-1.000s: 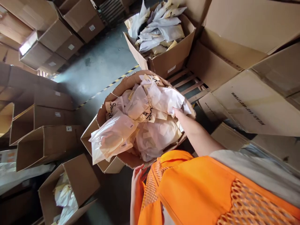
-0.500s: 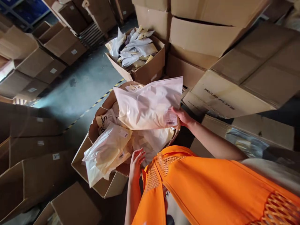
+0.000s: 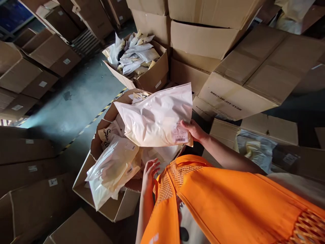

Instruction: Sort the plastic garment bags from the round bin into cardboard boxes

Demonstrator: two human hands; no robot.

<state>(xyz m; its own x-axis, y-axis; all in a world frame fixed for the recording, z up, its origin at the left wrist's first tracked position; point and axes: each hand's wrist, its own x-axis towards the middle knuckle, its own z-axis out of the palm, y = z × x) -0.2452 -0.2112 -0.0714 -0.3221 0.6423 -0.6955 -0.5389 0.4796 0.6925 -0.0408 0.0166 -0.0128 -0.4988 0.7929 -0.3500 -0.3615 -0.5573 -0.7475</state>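
My right hand (image 3: 194, 131) grips the right edge of a white plastic mailer bag (image 3: 157, 117), thumb on top beside its printed barcode label (image 3: 180, 132). The bag is held up over an open cardboard box (image 3: 100, 130) with a ragged rim. Lower down, my left hand (image 3: 150, 169) holds nothing, its fingers loosely curled and apart, near the box's front side. Another bag, clear and yellowish (image 3: 114, 167), lies over the box's left rim. Further bags inside the box are partly hidden under the held one.
Behind stands a second carton (image 3: 154, 73) heaped with white and yellow bags. Large cardboard boxes (image 3: 243, 81) are stacked to the right, more cartons (image 3: 33, 189) to the left. Yellow-black tape (image 3: 93, 120) runs along the floor. An open box with a plastic-wrapped item (image 3: 256, 149) sits at right.
The view has swung slightly right, so the surroundings sit further left. The mailer bag stays in my right hand, a little lower and left in view. My left hand remains empty.
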